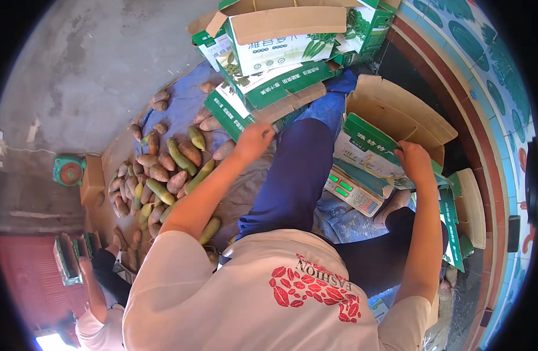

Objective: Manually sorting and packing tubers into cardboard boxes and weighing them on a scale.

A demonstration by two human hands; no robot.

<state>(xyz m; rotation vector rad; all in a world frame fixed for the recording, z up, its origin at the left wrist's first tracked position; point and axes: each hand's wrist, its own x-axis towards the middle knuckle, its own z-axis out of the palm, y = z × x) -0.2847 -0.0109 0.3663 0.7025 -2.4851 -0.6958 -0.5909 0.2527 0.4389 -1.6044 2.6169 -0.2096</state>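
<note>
My right hand [414, 161] has its fingers closed over the near wall of an open cardboard carton [406, 99], green and white outside and brown inside. This carton sits tilted over a digital scale [354, 191] with lit green displays. My left hand [254, 142] is curled beside the lower flap of a stacked carton [281, 82]; what its fingers hold, if anything, is hidden. To the left of my left forearm lies a heap of brownish sweet potatoes [158, 172], with long green radishes [180, 156] among them.
More green cartons [362, 29] stand at the far side. A blue sheet [187, 96] lies under part of the heap. At far left are a teal round device [68, 170] and a small brown box [92, 178]. Another person's arm [93, 286] reaches to cartons at lower left.
</note>
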